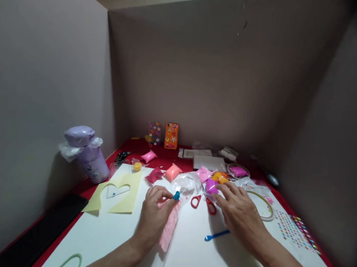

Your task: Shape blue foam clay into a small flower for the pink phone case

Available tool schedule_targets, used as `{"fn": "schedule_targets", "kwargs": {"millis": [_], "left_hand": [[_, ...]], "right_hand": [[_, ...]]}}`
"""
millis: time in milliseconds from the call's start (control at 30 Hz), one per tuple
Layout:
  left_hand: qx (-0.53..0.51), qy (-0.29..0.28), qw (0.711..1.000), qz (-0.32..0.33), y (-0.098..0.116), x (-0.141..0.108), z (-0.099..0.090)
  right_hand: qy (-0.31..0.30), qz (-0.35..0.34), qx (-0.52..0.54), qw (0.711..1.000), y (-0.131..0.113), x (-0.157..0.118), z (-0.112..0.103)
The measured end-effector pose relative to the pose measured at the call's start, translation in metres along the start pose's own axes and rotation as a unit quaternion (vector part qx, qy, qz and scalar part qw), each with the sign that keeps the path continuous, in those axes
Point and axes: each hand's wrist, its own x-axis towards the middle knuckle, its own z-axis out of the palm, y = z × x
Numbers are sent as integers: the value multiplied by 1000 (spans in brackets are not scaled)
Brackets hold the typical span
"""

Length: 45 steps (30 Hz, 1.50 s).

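Between the thumb and forefinger of my left hand (154, 214) is a small lump of teal clay (176, 195). Below and partly behind that hand lies a flattened strip of pink clay (170, 228) with an uneven surface. My right hand (241, 212) is spread, its fingertips at the right edge of a purple clay packet (211, 186); I cannot tell whether they touch it. Red-handled scissors (211, 207) lie just left of this hand, their blades partly covered. A blue modelling tool (216, 235) rests on the white board below, its right end hidden by the hand.
Several clay packets, among them a coral one (173, 172), lie along the back. Yellow paper (127, 196) with a heart cutout is at left, near a purple wrapped container (93, 163). A headband (270, 210) and gem stickers (294, 229) lie right. Two phone cases (171, 136) stand behind.
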Motion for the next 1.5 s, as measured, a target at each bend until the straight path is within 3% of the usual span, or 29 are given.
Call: {"fn": "schedule_targets", "kwargs": {"millis": [167,433,633,967,1200,1367,1500], "left_hand": [[9,-2,1000,11,-1,-2,-1],[5,-5,1000,17,-1,-3,-2],[8,-7,1000,15,-1,-3,-2],[-12,-1,1000,-7,-3,-1,0],[-28,-1,999,-24,3,0,-2],[-34,-2,999,-30,3,-1,-3],[-48,0,998,-34,3,-1,-3]], "right_hand": [[-128,23,-1,992,-8,8,4],[-166,128,-28,977,-33,17,3],[-197,171,-21,965,-45,23,9],[-231,223,42,946,-42,22,11],[-258,246,93,930,-40,10,-9],[-248,283,196,906,-39,3,-26],[-216,263,269,901,-38,-7,-37]]}}
